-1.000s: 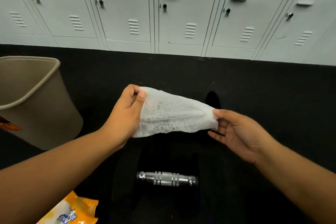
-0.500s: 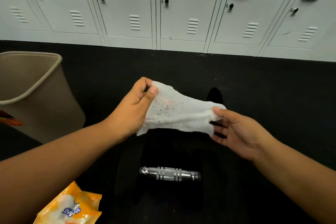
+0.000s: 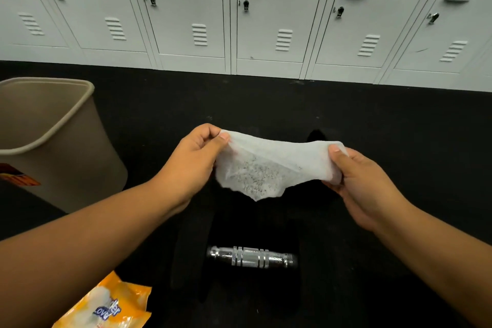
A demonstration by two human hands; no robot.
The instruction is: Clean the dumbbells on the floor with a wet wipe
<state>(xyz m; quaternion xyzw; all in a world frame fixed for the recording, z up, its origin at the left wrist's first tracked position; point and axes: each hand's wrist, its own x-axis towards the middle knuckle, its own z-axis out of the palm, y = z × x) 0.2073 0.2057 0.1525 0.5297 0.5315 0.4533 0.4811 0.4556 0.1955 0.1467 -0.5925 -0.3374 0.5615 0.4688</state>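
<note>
A white wet wipe (image 3: pixel 269 165), speckled with dark dirt, is stretched in the air between both hands. My left hand (image 3: pixel 194 162) pinches its left end and my right hand (image 3: pixel 356 178) grips its right end. Below them a dumbbell lies on the black floor; its chrome handle (image 3: pixel 251 260) shows clearly, while its black weights blend into the dark floor. A second dark shape (image 3: pixel 316 136) shows just behind the wipe; I cannot tell what it is.
A beige waste bin (image 3: pixel 53 141) stands on the floor at the left. An orange wet-wipe pack (image 3: pixel 106 306) lies at the lower left. A row of grey lockers (image 3: pixel 239 21) lines the far wall beyond the black floor (image 3: pixel 399 120).
My right hand has closed its fingers round the wipe's right end. The wipe is now turned and spread, with its dirty patch hanging lower in the middle.
</note>
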